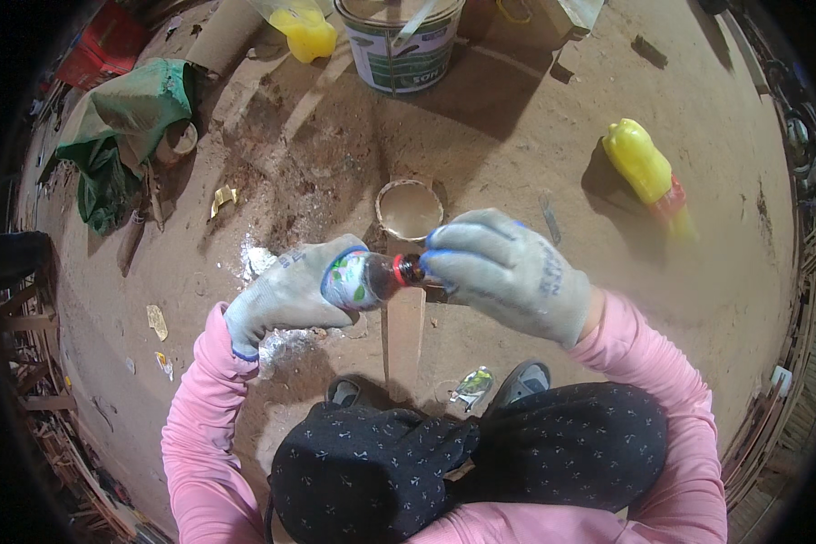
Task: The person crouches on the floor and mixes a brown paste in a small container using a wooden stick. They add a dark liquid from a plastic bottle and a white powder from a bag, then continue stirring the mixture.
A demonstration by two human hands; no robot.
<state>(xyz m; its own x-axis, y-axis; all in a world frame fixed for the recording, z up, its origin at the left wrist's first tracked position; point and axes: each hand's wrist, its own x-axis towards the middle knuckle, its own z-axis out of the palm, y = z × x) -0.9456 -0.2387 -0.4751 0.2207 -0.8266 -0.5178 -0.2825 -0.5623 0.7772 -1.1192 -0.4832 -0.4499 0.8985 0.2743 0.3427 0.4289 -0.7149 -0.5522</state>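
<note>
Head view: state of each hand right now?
Left hand: closed, holding the bottle.
Right hand: at the bottle's mouth; whether it grips cannot be told.

On the dusty brown floor [716, 299], at top centre, a white-and-green bucket [394, 56]; just left of it, something yellow in clear plastic [305, 34]. At upper left, rumpled green sheeting [165, 86], with a red object [104, 47] beyond. At right, a bottle-shaped yellow thing [637, 161] with a red band. Also white powder [260, 262], yellowish scraps [157, 322], a crumpled wrapper [471, 388]. Along the left edge, pieces of wood [41, 402].
</note>
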